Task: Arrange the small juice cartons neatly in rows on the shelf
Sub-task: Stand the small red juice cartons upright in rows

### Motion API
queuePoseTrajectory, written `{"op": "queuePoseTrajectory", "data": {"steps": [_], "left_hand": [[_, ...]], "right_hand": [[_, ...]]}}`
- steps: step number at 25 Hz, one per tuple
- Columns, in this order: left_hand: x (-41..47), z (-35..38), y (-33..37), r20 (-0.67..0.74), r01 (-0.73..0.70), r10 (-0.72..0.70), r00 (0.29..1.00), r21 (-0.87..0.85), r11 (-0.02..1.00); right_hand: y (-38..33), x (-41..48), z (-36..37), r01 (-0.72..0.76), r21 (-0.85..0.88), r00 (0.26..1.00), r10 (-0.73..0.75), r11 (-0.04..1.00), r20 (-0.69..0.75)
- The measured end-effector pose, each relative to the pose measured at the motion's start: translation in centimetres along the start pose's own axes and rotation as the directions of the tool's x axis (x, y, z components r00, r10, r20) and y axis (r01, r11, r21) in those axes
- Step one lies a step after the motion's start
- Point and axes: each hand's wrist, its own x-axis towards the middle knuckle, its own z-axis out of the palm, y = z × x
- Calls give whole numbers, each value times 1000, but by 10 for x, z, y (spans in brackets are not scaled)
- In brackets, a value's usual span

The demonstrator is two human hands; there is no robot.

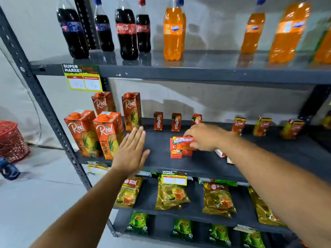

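Tall cartons (109,135), at your 9 o'clock on the middle shelf: "Real" in white script, "PINEAPPLE" running up the side.
Small cartons (158,121), 12 o'clock, back row: you can read "maaza" set vertically.
Small cartons (238,125), 2 o'clock: "Real", blurred.
Cola bottles (126,29), 11 o'clock, top shelf: "Coca-Cola" on the red labels.
Shelf tag (81,77), 10 o'clock: "SUPER MARKET"; price fields unreadable.
Lower shelf tag (173,177), 6 o'clock: "SUPER MARKET".
Gold pouch (129,192), 7 o'clock: "WAGH BAKRI".
Orange bottles (173,29): label too blurred for you to read.
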Motion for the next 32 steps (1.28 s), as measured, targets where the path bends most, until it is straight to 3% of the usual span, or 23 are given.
{"op": "queuePoseTrajectory", "data": {"steps": [6,16,20,26,29,32], "left_hand": [[9,83,-35,239,79,-54,970,-98,992],[28,124,-56,412,117,-87,907,-50,992],[30,119,-65,476,96,-45,879,-84,992],[28,119,-61,430,81,-43,902,-70,994],[28,118,-62,413,78,-48,909,-56,995],[28,119,-61,388,76,-52,920,-47,996]], "right_hand": [[5,77,45,-150,117,967,121,982,224],[27,128,68,-136,235,946,55,963,320],[25,132,72,-111,208,958,49,972,281],[27,129,59,-105,293,969,31,950,245],[20,129,35,-153,512,986,98,845,134],[-1,137,35,-157,707,957,284,689,-64]]}}
